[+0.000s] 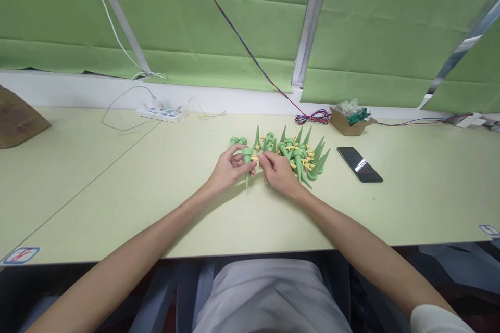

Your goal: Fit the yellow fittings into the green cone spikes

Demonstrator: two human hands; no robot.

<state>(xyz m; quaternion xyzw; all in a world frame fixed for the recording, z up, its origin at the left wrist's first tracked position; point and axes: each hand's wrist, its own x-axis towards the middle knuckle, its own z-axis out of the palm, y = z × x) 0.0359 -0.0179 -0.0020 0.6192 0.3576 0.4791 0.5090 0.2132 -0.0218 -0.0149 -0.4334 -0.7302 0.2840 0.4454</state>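
My left hand [230, 169] holds a green spike [247, 160] between thumb and fingers, its wide cap up and its point down. A small yellow piece [254, 157] sticks out from the spike's right side. Against the yellow piece, my right hand [275, 169] is closed in a pinch; its fingertips hide most of what they grip. Just behind and to the right lies a pile of green spikes [298, 161] with yellow pieces on them, some standing on their caps. Two more green caps [238, 140] show behind my left hand.
On the table [156, 208], a black phone [359, 164] lies right of the pile. Farther back are a small cardboard box [347, 126] with plastic and green items, coiled wires [314, 117] and a white power strip [164, 113]. A brown bag [19, 119] is far left.
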